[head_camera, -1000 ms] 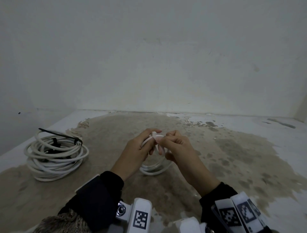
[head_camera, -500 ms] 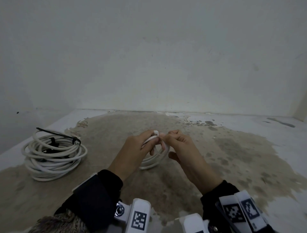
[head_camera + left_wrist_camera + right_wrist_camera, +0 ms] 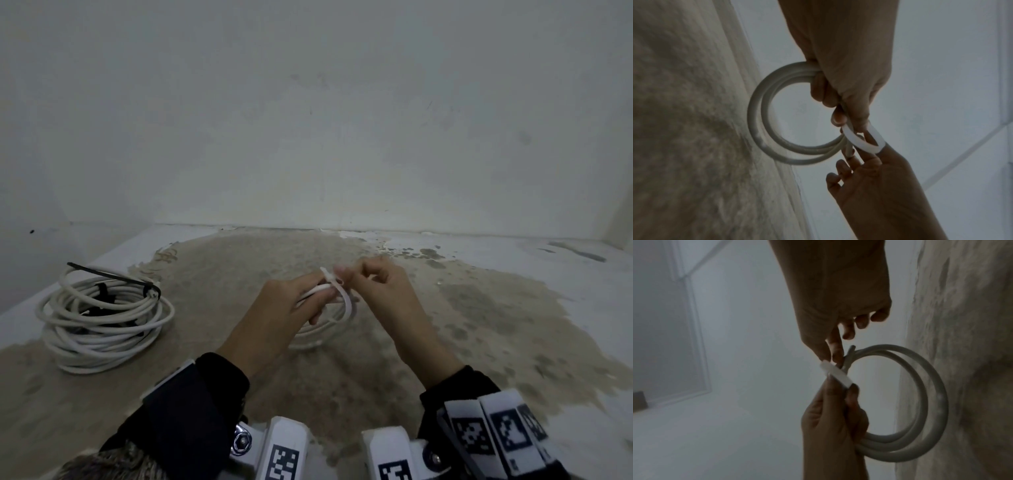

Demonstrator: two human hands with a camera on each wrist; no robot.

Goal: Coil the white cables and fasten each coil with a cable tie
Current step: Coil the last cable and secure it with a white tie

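Gripping small white coil (image 3: 317, 329) in left hand (image 3: 274, 318), raised above stained tabletop (image 3: 445, 342); pinching white cable tie (image 3: 344, 294), looped round coil, with right hand (image 3: 380, 291). Lying far left: larger coil (image 3: 102, 318), black tie (image 3: 113, 277).

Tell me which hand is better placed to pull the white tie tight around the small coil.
The right hand, probably: its fingers already pinch the white cable tie, looped loosely round the small coil. The left hand grips that coil and steadies it.
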